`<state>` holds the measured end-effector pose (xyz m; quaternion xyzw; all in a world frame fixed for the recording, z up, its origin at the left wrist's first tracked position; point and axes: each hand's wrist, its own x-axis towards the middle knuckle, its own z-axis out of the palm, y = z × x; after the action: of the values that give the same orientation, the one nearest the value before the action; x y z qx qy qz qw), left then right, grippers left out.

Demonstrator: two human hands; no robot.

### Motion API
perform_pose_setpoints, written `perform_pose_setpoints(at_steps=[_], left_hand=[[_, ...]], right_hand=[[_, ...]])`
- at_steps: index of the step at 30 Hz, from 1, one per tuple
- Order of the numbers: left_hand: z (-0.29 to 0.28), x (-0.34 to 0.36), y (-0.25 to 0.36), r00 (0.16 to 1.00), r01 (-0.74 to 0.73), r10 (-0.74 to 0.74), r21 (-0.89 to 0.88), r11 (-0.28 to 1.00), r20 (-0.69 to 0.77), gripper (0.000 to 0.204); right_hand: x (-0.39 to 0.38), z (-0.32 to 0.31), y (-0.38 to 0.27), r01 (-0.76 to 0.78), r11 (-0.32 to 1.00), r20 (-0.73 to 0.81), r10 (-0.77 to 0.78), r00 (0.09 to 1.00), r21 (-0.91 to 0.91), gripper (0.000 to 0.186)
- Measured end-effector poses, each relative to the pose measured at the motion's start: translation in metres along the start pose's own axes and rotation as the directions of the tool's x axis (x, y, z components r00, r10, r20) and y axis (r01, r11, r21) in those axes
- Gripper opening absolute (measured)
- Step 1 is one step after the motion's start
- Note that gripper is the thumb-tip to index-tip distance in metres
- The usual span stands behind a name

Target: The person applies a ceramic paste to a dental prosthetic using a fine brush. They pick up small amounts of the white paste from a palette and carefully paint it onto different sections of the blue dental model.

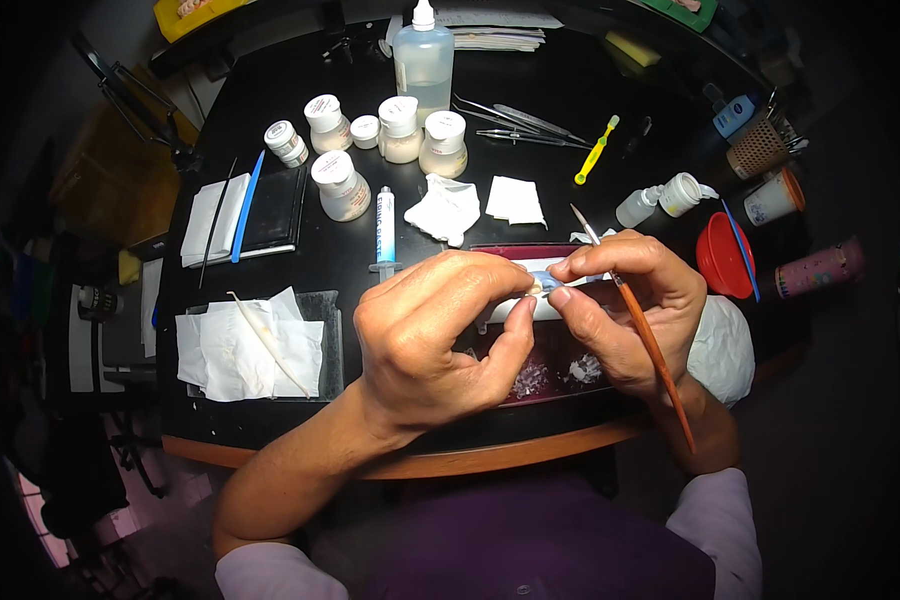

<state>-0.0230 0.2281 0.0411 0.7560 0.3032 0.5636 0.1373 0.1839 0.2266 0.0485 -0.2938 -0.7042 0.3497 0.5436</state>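
Note:
My left hand and my right hand meet over the middle of the desk. Between their fingertips they pinch a small blue and cream piece; the fingers cover much of it, so its exact kind is unclear. A fine paintbrush with an orange-brown handle also rests in my right hand, its tip pointing up and away. Under the hands lies a dark red tray with white crumbs on it, partly hidden. A white and blue syringe lies just beyond my left hand.
Several lidded jars and a clear squeeze bottle stand at the back, near metal tweezers. Folded tissues lie left. On the right are a red bowl, a crumpled white tissue and small bottles.

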Motion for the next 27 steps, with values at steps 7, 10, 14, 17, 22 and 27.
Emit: perform_pose_setpoints(at_steps=[7,10,14,17,22,27], left_hand=[[0.0023,0.0,-0.0015,1.0,0.005,-0.005,0.01,1.0,0.005,0.021],[0.0019,-0.001,-0.0027,1.0,0.008,-0.008,0.012,1.0,0.006,0.021],[0.0026,-0.0018,-0.0033,1.0,0.018,-0.018,0.004,1.0,0.005,0.02],[0.0021,-0.0016,-0.0026,1.0,0.022,-0.022,-0.005,1.0,0.006,0.02],[0.002,-0.0018,-0.0019,0.999,0.051,-0.051,-0.018,0.999,0.01,0.02],[0.0006,-0.0031,-0.0006,0.978,0.21,-0.206,-0.132,0.969,0.045,0.018]], right_hand=[[-0.0011,0.0046,-0.0059,-0.144,0.982,-0.041,0.15,0.988,0.124,0.022],[-0.0012,0.0055,-0.0059,-0.164,0.976,-0.041,0.172,0.984,0.142,0.023],[-0.0017,0.0059,-0.0053,-0.181,0.972,-0.046,0.19,0.981,0.151,0.023],[-0.002,0.0056,-0.006,-0.197,0.969,-0.046,0.206,0.978,0.147,0.024],[-0.0012,0.0061,-0.0069,-0.207,0.969,-0.05,0.216,0.975,0.138,0.024],[-0.0003,0.0054,-0.0075,-0.226,0.962,-0.057,0.237,0.97,0.155,0.024]])
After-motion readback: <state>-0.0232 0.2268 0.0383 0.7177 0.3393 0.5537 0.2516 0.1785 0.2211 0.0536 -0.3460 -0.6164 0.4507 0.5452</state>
